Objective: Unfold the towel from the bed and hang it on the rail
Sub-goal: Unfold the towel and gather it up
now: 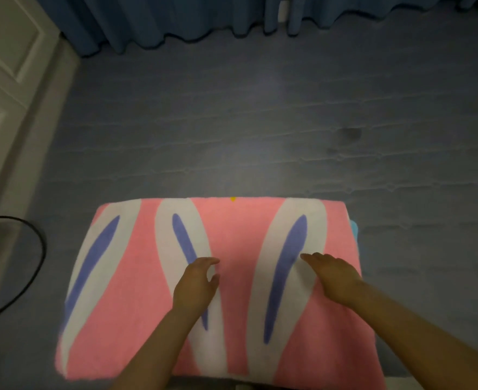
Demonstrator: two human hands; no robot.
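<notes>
A folded pink towel (232, 235) with white ovals and purple streaks lies flat on the blue-grey bed (260, 122), near its front edge. My left hand (197, 282) hovers over or rests on the towel's middle, fingers apart and slightly curled, holding nothing. My right hand (333, 274) lies palm down on the towel's right part, fingers stretched toward the left. No rail is in view.
Dark blue curtains (204, 21) hang along the far side of the bed. A white panelled door (4, 80) stands at the left. A black cable (35, 266) loops at the left edge. A bit of light blue cloth (354, 229) peeks from under the towel's right side.
</notes>
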